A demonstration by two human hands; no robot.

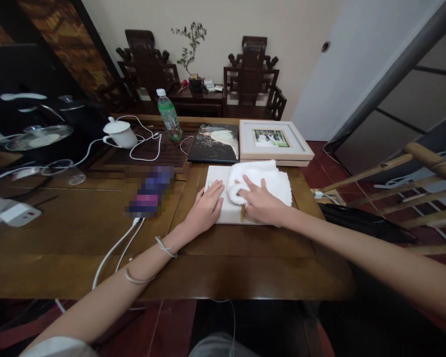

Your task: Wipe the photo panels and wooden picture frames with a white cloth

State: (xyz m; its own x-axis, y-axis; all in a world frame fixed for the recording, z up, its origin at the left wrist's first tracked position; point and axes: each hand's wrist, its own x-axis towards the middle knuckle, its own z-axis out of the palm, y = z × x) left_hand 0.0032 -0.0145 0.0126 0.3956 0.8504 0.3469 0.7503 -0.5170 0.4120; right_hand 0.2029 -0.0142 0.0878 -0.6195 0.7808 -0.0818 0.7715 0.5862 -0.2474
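A flat white box or album [228,216] lies on the wooden table in front of me. My left hand [208,204] rests on its left side, fingers stretched out and nothing held. Over the right part of the box a white fluffy cloth [271,181] lies bunched and folded. My right hand [259,201] presses on the cloth and grips its near left fold, with some fingers spread on top. A small golden-brown piece [243,213] shows at the box's near edge, below the right hand. The cloth hides much of the box top.
Behind the box lie a dark photo album [211,144] and a light wooden picture frame [297,141]. Leftward are a green-labelled bottle [169,116], a lidded white cup [121,134], a blurred phone [150,191] with cables, and a pot [40,141]. The table's front edge [245,292] is near me.
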